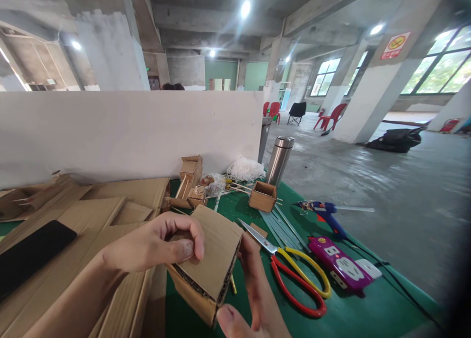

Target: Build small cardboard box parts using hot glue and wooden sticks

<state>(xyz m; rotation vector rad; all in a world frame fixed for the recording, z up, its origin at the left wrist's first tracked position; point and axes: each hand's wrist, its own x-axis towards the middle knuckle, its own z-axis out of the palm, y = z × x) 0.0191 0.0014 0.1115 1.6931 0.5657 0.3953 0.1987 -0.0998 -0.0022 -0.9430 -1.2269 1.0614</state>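
Observation:
I hold a folded piece of corrugated cardboard (211,259) over the green table. My left hand (154,245) grips its top edge, thumb pressed on the upper face. My right hand (250,299) supports it from the right and below, fingers curled against its side and thumb at the lower corner. Red and yellow scissors (294,269) lie just right of my right hand, blades pointing toward the cardboard.
Flat cardboard sheets (91,215) and a black phone (29,252) lie left. Small cardboard boxes (262,195), a cardboard model (189,181), a steel flask (278,160), a blue glue gun (326,213) and a purple power strip (340,262) sit on the green mat (368,308). A white partition (128,132) stands behind.

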